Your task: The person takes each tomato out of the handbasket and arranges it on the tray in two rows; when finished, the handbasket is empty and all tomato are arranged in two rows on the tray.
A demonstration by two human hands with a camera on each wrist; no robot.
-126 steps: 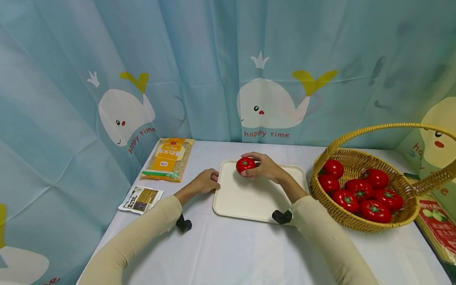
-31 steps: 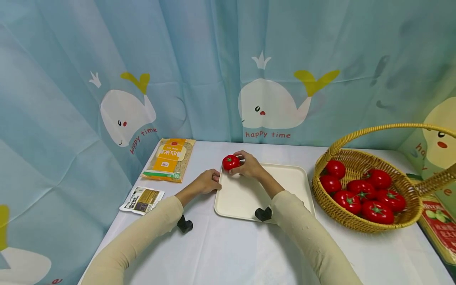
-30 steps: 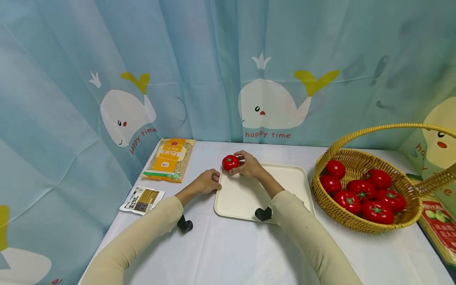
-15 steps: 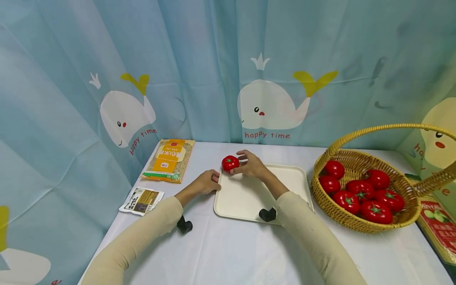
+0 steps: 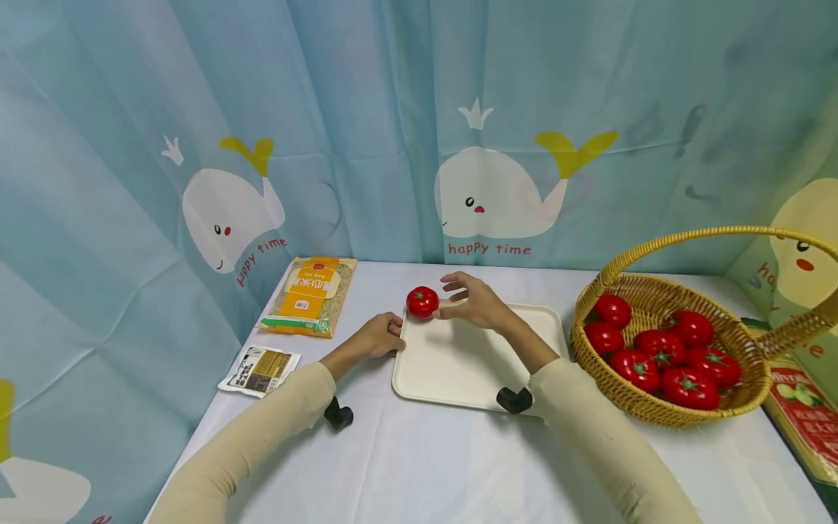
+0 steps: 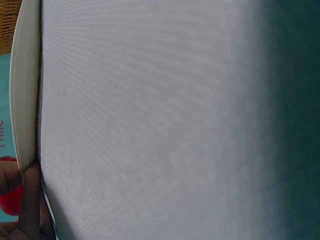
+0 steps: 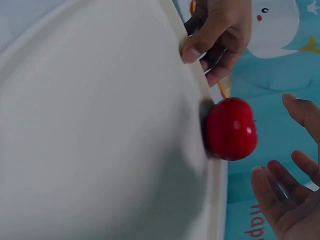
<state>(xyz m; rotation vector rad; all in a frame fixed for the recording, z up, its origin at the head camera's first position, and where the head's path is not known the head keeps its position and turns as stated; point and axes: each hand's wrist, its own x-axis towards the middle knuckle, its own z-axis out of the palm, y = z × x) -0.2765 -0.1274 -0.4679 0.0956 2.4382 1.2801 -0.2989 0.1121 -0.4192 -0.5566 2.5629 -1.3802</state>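
Note:
A red tomato (image 5: 422,302) with a green stem sits in the far left corner of the cream tray (image 5: 471,367), right against the rim in the right wrist view. My right hand (image 5: 476,301) hovers just right of it, fingers spread and holding nothing; a gap shows between the fingertips and the tomato (image 7: 231,129). With thumb over the rim and fingers below, my left hand (image 5: 376,335) grips the tray's left edge. In the left wrist view its fingers (image 6: 31,197) lie at the tray's side (image 6: 25,90).
A wicker basket (image 5: 759,378) with a tall handle stands to the right, holding several tomatoes (image 5: 690,388). At the left lie an orange grain bag (image 5: 309,295) and a small white-and-brown packet (image 5: 260,370). A red-and-gold package (image 5: 801,407) lies beyond the basket, and a whale-print curtain hangs behind.
My right hand carried the tomato left across the tray to the far left corner, then let go and drew back to the right. The left hand stayed on the tray's edge.

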